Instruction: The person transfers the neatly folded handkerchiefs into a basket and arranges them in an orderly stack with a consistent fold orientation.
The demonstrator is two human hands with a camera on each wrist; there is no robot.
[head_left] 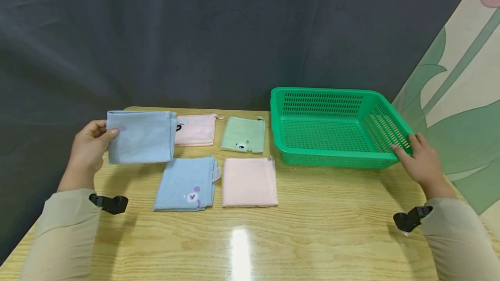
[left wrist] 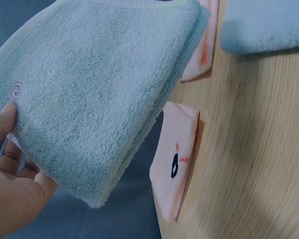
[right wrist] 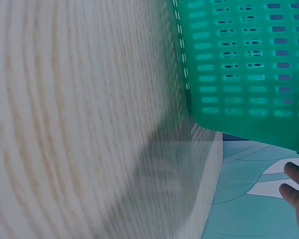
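My left hand (head_left: 89, 144) pinches a folded light blue towel (head_left: 140, 135) by its left edge, thumb on the front beside a small purple swirl. That towel hangs above the left side of the table and covers part of a pink towel (head_left: 197, 130) with a black embroidered mark. Below it lies another folded blue towel (head_left: 183, 181) with a purple and white bear face. At the right, my right hand (head_left: 422, 161) grips the rim of a green plastic basket (head_left: 343, 154), thumb on the near side. In the right wrist view only its fingertips (right wrist: 291, 194) show.
On the wooden table (head_left: 312, 229) a green towel (head_left: 243, 132) and a plain pink towel (head_left: 249, 182) lie folded left of the basket. A dark curtain (head_left: 218, 34) hangs behind. A wall with painted leaves (head_left: 465, 125) stands to the right.
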